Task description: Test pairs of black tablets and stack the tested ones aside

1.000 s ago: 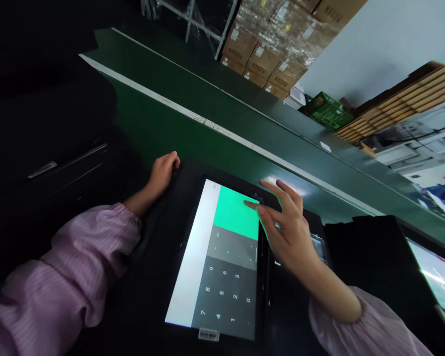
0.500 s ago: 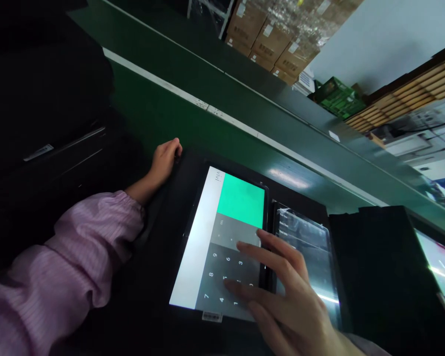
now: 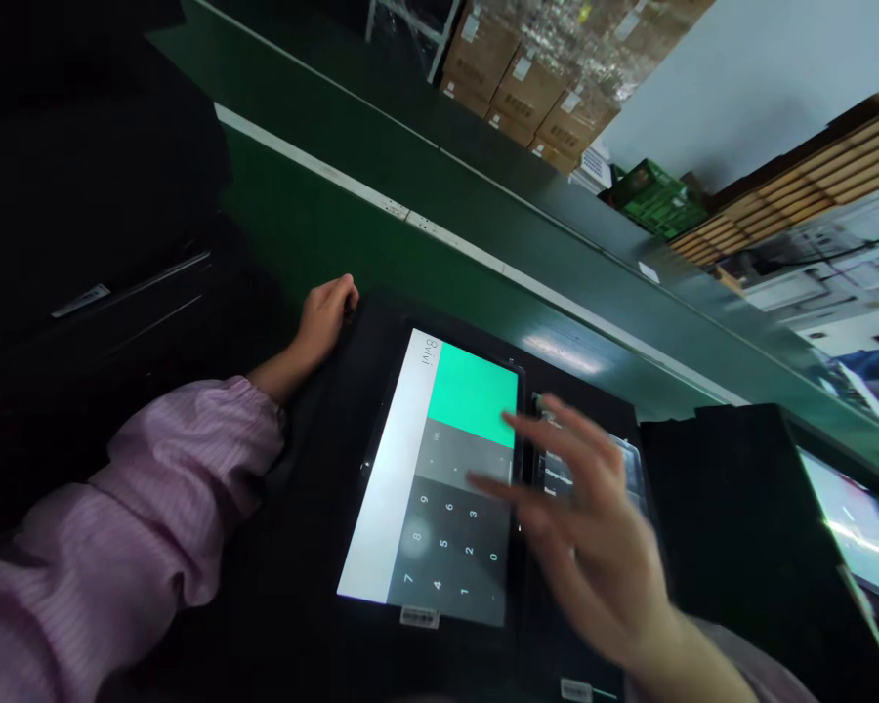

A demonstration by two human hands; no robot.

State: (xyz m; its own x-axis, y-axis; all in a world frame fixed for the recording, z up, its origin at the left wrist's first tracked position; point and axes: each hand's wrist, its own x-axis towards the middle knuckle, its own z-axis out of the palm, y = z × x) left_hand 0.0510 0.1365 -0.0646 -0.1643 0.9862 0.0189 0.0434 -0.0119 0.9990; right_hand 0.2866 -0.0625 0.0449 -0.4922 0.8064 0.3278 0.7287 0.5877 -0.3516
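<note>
A lit tablet [image 3: 465,469] lies in a dark tray [image 3: 314,508], showing a calculator keypad, a white strip with "8vivi" and a green panel. Over its right edge hovers my right hand [image 3: 593,517], its fingers apart and blurred by motion, holding nothing. Whether a fingertip touches the glass I cannot tell. Partly covered by that hand, a second tablet [image 3: 557,476] beside the first has a dark menu on its screen. My left hand [image 3: 326,317] rests curled at the tray's far left edge, and no object shows in it.
Past the tray runs a green worktop [image 3: 469,210] with a pale strip along it. A black box-like block [image 3: 725,488] stands at the right, near another lit screen [image 3: 857,527]. Stacked cartons [image 3: 527,88] and a green crate [image 3: 651,195] are at the back.
My right hand has lifted back from the keypad, toward the second tablet. The text on the white strip now begins with an 8. The left hand stays where it was.
</note>
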